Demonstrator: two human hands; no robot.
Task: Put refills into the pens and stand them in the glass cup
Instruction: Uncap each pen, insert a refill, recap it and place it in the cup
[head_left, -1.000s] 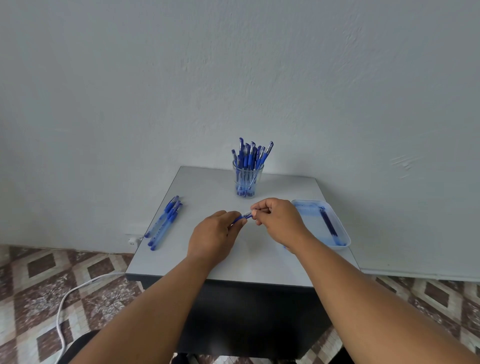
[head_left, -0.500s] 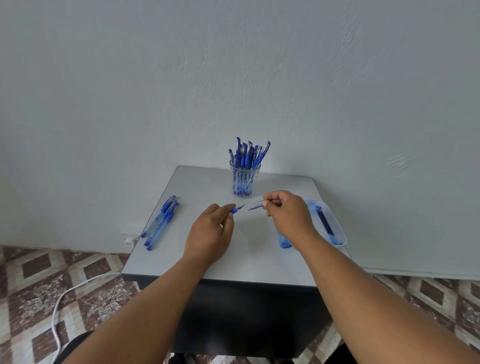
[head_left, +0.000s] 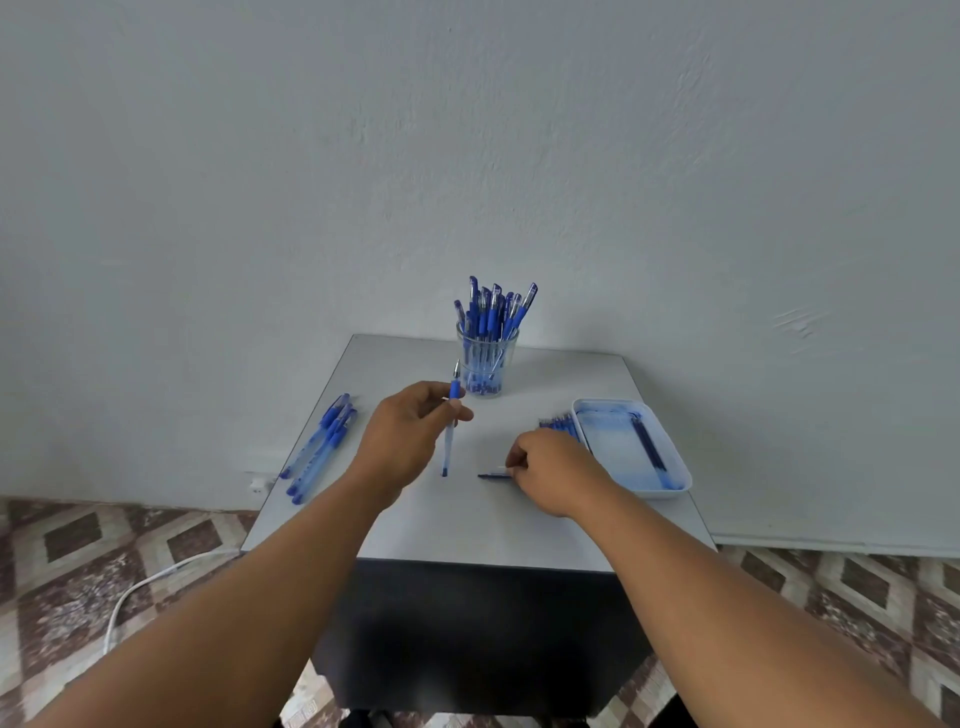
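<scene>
My left hand (head_left: 410, 431) holds a pen (head_left: 451, 422) upright, tip up — my right hand (head_left: 550, 470) pinches its cap (head_left: 493, 474) on the table (head_left: 467, 525). The glass cup (head_left: 487, 364) is already crowded; three pens (head_left: 321, 447) lie waiting at left — refills (head_left: 647, 441) remain in the tray (head_left: 670, 491).

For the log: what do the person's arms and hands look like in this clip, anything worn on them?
Both forearms are bare as far as the frame shows, with no sleeve edge in view. The left hand and right hand are bare too: no gloves, and no watch, bracelet or ring that I can see. Fine detail such as the nails is too small to tell.
</scene>
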